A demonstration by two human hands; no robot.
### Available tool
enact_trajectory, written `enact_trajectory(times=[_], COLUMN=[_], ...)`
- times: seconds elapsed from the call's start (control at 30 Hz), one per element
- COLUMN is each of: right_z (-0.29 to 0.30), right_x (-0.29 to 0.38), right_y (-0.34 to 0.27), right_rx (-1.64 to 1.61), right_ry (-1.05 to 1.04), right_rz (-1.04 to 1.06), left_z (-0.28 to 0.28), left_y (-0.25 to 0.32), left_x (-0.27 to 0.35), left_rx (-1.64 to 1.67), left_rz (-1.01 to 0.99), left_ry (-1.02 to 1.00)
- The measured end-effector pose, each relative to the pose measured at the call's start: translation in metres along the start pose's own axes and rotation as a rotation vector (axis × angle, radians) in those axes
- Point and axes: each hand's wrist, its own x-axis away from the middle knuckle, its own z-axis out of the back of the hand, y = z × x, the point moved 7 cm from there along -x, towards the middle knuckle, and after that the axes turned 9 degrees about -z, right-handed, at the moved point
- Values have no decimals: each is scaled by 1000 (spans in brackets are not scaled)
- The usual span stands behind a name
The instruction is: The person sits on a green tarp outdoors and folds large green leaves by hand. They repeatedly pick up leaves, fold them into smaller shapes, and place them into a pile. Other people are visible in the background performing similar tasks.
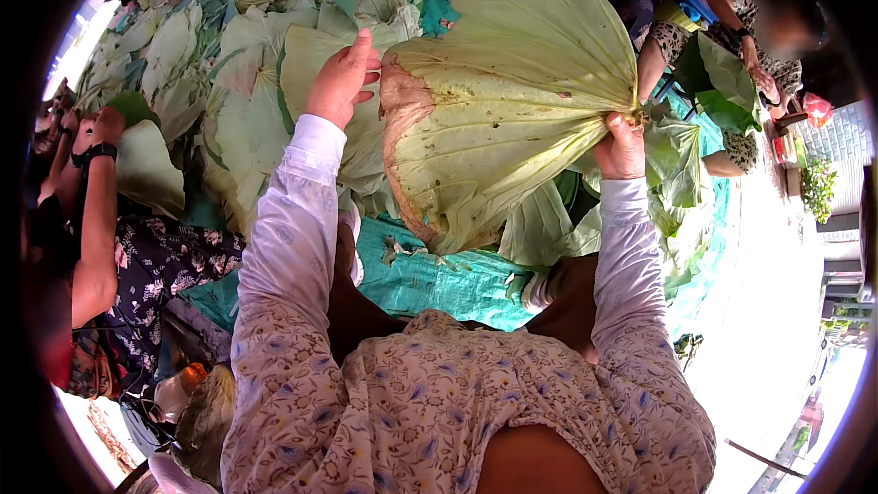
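Observation:
My right hand grips a large yellowish-green lotus leaf at its gathered stem end, the thumb on top. The leaf fans out to the left, with brown spots and a pinkish-brown, ragged edge on its left side. Beside that edge, my left hand is raised with its fingers apart and holds nothing; whether a fingertip touches the leaf I cannot tell. Behind my left hand lies a broad heap of pale lotus leaves. More green leaves lie below the held leaf, near my right forearm.
A teal tarpaulin covers the ground between my legs. At the left, a person's forearm is raised beside a leaf. Other people sit at the top and upper right, one hand near green leaves. Pale pavement lies to the right.

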Motion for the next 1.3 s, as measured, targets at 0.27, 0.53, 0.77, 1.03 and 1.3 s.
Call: enact_trajectory(times=[0.27,0.53,0.77,1.03,1.3], right_z=[8,13,30,2,-117], right_x=[5,12,25,121,49], right_y=[-6,-11,18,116,24], right_rx=[5,3,114,1784,1183], right_ry=[15,117,317,-752,-355], right_rz=[71,127,13,-731,314], left_z=[-39,-35,-32,-43,-111], left_y=[-13,7,23,27,20], left_x=[23,16,17,23,74], left_rx=[222,451,537,-48,-510], left_rz=[109,-276,-395,-457,-626], left_ry=[-316,-251,-223,-437,-919])
